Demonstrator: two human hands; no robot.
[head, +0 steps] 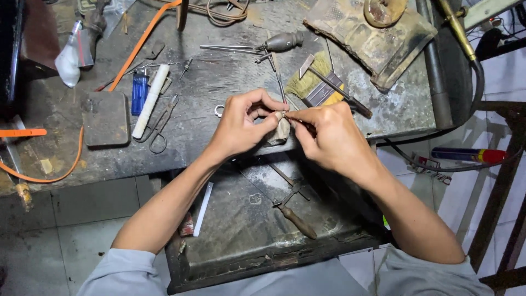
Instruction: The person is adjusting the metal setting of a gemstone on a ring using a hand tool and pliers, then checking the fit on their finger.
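Grey sleeves at the bottom edge, forearms reaching up over a dark metal drawer (pixel 230 241) pulled out under the bench; a wooden-handled tool (pixel 296 219) and a white strip (pixel 203 209) lie in it.

Left hand (pixel 241 126): fingers curled, thumb and forefinger pinching a small pale piece (pixel 280 116) against a worn wooden peg (pixel 282 132) at the bench edge.

Right hand (pixel 329 137): closed in a pinch on a thin metal tool (pixel 293 115), its tip meeting the pale piece.

Pale piece: sits between both sets of fingertips, just above the peg. Judged very light, stiff and easily dropped (probably slippery if metal); best held by its sides, braced on the peg.

Workbench (pixel 219 82), dark and scuffed: blue lighter (pixel 139 91), white stick (pixel 151 101), small shears (pixel 160 127), flat dark block (pixel 106 118), small metal ring (pixel 219 111), straw brush (pixel 312 82), small hammer (pixel 334 87), orange hose (pixel 139 44).

Hard to make out: the piece's shape and material, mostly covered by fingertips; the thin tool's kind and length, hidden in the right palm; the peg's fixing to the bench. Torch pipe (pixel 457 30) cut off at top right.
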